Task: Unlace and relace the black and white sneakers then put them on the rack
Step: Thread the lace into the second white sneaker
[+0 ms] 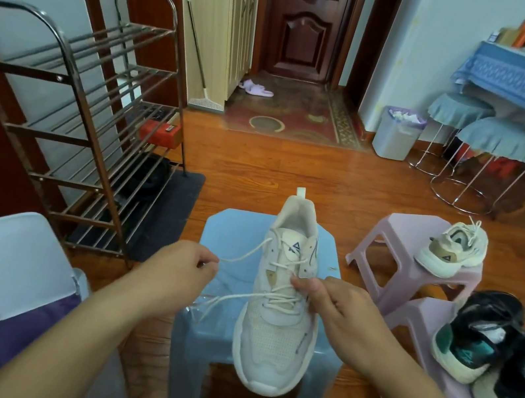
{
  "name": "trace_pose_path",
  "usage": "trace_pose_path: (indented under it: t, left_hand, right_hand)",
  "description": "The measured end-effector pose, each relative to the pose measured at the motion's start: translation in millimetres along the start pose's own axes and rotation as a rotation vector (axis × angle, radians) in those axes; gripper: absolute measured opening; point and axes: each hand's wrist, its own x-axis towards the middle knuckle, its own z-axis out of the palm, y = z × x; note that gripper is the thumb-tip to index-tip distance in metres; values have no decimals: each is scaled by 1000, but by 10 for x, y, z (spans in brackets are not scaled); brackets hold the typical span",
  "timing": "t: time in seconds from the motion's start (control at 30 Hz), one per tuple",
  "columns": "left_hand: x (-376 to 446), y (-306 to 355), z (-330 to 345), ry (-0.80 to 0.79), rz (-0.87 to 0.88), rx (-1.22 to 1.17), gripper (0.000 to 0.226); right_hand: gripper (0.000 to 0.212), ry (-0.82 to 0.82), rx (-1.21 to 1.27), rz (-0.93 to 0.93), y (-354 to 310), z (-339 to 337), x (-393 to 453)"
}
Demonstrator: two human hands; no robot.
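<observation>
Right hand (336,310) hides white sneaker's (280,309) eyelets.

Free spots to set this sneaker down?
Upper tiers of the metal rack are bare; its low tiers hold a red box and dark items. The far pink stool has room beside the pale shoe. The near pink stool is crowded.

Bin (396,134), covered stools (504,138), slippers (255,88)

Blue stool (235,229): carries one white sneaker (280,309), toe toward the camera. Upper pink stool (402,229): carries a second white sneaker (454,248). Lower pink stool (422,316): carries two black sneakers (498,360). All three stools stand on the wood floor (327,175).
</observation>
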Motion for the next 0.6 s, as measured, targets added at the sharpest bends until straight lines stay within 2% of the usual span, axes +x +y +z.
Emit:
trace_pose_path:
  t: [0.17, 0.2, 0.3, 0.33, 0.4, 0.5, 0.57, 0.6]
  left_hand:
    - [14, 38, 53, 115, 32, -233, 25]
    - [10, 68, 80, 133, 34, -311, 21]
    - [14, 195, 232, 134, 29, -409, 13]
    - [17, 221, 290, 140, 36, -377, 16]
    - [53, 252, 376, 172, 43, -272, 17]
    - [94, 271, 426, 165, 48, -177, 13]
    - [94, 307, 341, 138, 79, -165, 15]
    - [93, 329, 208, 184, 70, -217, 15]
  right_hand:
    - [74, 31, 5, -8, -28, 5, -22]
    - [67, 87, 7, -28, -60, 16, -34]
    - [19, 391, 82, -83, -160, -48, -67]
    - [16, 454, 82, -86, -192, -116, -58]
    - [19, 403, -44, -105, -237, -279, 22]
    - [17, 154, -317, -118, -254, -238, 114]
    - [18, 180, -327, -179, -188, -29, 90]
    - [18, 223, -288, -192, -172, 55, 72]
